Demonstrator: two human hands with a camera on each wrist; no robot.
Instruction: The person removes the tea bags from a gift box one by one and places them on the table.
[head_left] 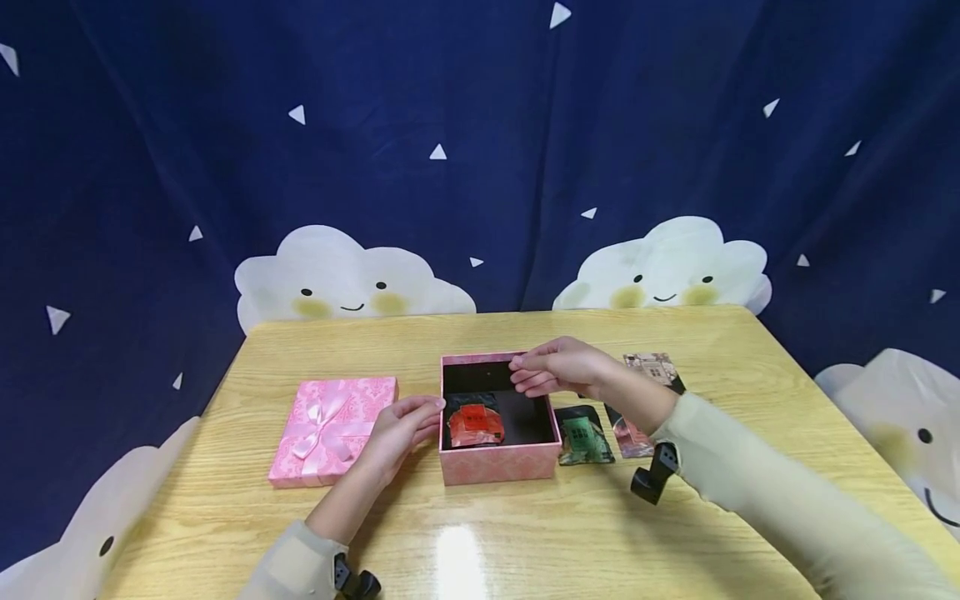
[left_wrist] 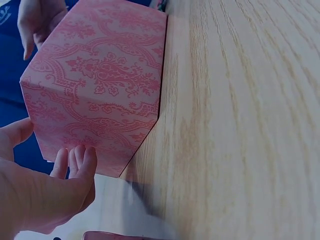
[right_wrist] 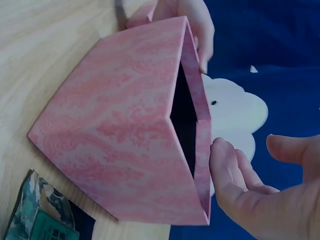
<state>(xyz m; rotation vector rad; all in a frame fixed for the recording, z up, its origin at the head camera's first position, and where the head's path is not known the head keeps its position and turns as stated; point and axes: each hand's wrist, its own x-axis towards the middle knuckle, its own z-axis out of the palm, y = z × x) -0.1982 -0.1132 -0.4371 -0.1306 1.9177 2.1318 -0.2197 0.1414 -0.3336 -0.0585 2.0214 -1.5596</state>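
1. Box (head_left: 499,464): on the table (head_left: 562,533), lidless, opening up, between my two hands; presumably central so that both reach it.
2. Left hand (head_left: 403,429): at the box's 9 o'clock wall, fingertips touching its outside, thumb at the rim. Probably steadying it. Whether thumb and fingers truly pinch the wall, I cannot tell.
3. Right hand (head_left: 558,368): above the opening, towards 1 o'clock. Thumb and fingers spread apart, nothing seen between them; the raised wrist appears to keep it clear of the rim.
4. Red packet (head_left: 476,423): inside the box, towards 8 o'clock, leaving dark floor bare at 3.
5. Lid (head_left: 341,429): apart, at 9 o'clock from the box, likely there to leave the opening free.
6. Green packet (head_left: 587,435) just beside the box at 4 o'clock; pink packet (head_left: 632,437) beyond it at 3; brown packet (head_left: 652,365) at 2. All suit a right-hand reach, I judge.
7. Views compared: only the head view shows the red packet. Left wrist view adds my fingertips on the outer wall; right wrist view adds the thumb-to-finger gap, hidden from above.
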